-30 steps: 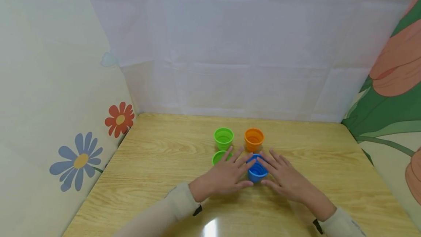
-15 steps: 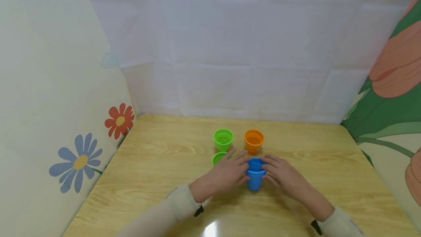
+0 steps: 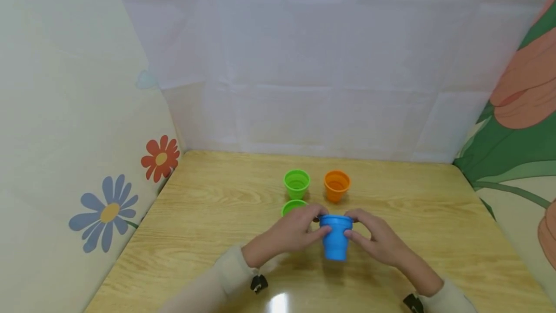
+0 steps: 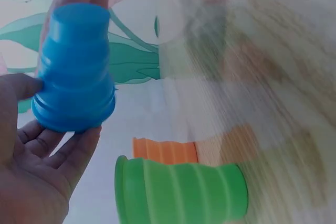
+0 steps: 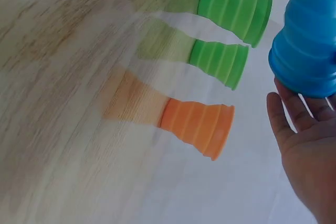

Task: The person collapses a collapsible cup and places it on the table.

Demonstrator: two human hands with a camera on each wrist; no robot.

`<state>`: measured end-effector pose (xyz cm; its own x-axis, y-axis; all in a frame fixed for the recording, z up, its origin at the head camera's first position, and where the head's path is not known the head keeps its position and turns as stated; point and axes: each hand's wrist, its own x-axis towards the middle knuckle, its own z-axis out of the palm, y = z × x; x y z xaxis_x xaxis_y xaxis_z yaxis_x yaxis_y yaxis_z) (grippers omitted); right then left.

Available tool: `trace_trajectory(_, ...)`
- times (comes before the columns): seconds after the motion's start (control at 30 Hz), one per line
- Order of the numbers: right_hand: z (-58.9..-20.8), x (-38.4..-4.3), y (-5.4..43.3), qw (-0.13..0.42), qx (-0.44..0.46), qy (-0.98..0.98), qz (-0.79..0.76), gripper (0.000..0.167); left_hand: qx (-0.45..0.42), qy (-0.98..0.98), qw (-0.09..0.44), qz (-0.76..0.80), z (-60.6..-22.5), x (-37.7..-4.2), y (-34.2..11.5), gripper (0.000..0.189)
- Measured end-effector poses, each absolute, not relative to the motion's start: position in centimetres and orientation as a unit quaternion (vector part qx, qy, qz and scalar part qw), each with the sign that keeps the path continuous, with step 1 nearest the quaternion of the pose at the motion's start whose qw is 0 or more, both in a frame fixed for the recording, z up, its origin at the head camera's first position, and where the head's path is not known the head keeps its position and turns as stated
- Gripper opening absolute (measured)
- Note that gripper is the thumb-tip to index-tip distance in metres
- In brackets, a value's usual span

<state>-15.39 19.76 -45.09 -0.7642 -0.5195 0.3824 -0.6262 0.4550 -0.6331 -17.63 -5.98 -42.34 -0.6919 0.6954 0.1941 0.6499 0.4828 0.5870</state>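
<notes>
White creased cloth (image 3: 304,62) hangs behind the pale yellow wood-grain table (image 3: 208,197), with a cream panel printed with a red flower (image 3: 160,158) and a blue-grey flower (image 3: 108,212) at the left and a panel of green leaves and coral petals (image 3: 517,110) at the right. Between my hands, raised off the tabletop, is a blue, ribbed, tapered cup (image 3: 335,240), tipped over so its narrow base points towards me and its wide rim faces away. I grip it from both sides: my left hand (image 3: 295,228) pinches it near the rim with thumb and fingers, and my right hand (image 3: 378,240) does likewise opposite. Beyond it, an orange ribbed tapered cup (image 3: 337,186) stands upright, and to its left stands a bright green ribbed tapered cup (image 3: 297,185), mouth up. Nearer me is a second green ribbed cup (image 3: 293,206), partly hidden behind my left hand.
</notes>
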Motion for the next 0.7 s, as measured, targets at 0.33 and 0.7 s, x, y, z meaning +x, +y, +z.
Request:
trace_trajectory(0.33, -45.0, -15.2, 18.9, 0.026, 0.346, -0.848, 0.4, 0.011, 0.376, 0.85, 0.07, 0.362, -42.4, -17.3, -6.4, 0.024)
trace_trajectory(0.7, -45.2, -14.2, 17.9, 0.085, 0.316, -0.873, 0.363, 0.014, 0.361, 0.845, 0.015, 0.393, -43.4, -16.6, -5.8, 0.019)
